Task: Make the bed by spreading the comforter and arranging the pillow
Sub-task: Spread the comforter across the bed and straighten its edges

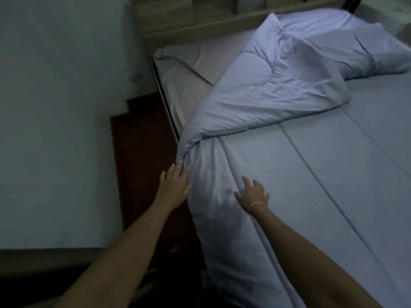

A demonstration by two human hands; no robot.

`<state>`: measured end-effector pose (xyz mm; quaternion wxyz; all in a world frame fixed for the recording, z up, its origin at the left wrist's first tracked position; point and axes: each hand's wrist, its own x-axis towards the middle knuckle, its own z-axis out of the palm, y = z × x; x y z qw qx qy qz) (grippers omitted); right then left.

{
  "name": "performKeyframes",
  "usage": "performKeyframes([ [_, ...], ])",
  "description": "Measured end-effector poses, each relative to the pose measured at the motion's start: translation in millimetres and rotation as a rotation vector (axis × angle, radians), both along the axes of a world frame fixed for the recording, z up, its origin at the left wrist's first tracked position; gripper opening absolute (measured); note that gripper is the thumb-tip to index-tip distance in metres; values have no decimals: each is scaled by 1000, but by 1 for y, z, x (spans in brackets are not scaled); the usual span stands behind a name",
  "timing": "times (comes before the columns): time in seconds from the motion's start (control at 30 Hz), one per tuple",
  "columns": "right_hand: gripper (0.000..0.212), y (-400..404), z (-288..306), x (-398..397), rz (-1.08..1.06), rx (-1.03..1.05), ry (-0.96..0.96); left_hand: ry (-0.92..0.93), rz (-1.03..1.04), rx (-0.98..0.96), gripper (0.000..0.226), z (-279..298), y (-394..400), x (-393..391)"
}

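A pale blue comforter (311, 174) covers the near part of the bed, and its upper part is folded back and bunched (278, 85) toward the headboard. My left hand (175, 185) is open, fingertips against the comforter's twisted edge where it hangs over the bed's left side. My right hand (253, 193) lies flat with spread fingers on the comforter near that edge; a thin band circles its wrist. The bare mattress corner (186, 85) shows at the upper left of the bed. No pillow can be told apart from the bunched cloth.
A pale wall (55, 107) runs along the left, with a narrow strip of dark floor (142, 152) between it and the bed. A wooden headboard with shelves (189, 21) stands at the far end.
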<state>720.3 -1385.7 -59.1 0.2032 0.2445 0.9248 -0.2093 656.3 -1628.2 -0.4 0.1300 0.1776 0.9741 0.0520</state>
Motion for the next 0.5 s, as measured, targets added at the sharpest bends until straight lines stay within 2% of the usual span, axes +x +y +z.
performKeyframes([
  [0.27,68,-10,3,-112,-47,13,52,-12,-53,60,63,-8,-9,-115],
  [0.5,71,-18,1,-222,-254,-16,49,8,-155,40,63,-15,-40,-251],
])
